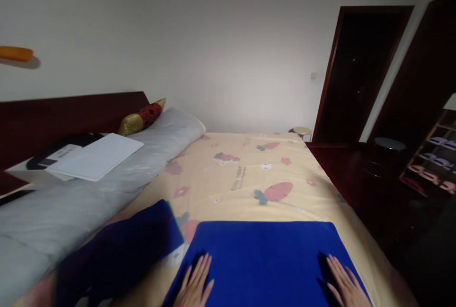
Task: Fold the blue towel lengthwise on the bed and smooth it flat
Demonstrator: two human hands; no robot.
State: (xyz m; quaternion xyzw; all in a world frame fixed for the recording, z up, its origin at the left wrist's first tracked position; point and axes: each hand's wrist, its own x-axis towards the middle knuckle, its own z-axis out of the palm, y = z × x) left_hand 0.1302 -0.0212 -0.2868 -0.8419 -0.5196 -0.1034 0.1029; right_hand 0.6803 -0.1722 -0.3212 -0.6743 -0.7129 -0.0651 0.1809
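Note:
A blue cloth or mat (267, 259) lies spread flat on the bed at the bottom middle. My left hand (195, 282) rests on its left side, palm down, fingers stretched out and thumb apart. On the right side of the blue piece lies my right hand (345, 284), also flat with its fingers extended. Neither hand holds anything. A second, darker blue cloth (131, 250) lies to the left of my left hand, partly in shadow. The near edge of the spread piece is outside the view.
The bed has a yellow carrot-print sheet (210, 178). A grey rolled quilt (156, 155) runs along the left, with a white board (99, 155) and a red-gold cushion (142, 118) there. A stool (302, 131), a grey stool (390, 144) and a shoe rack (432, 155) stand beyond the bed's right side.

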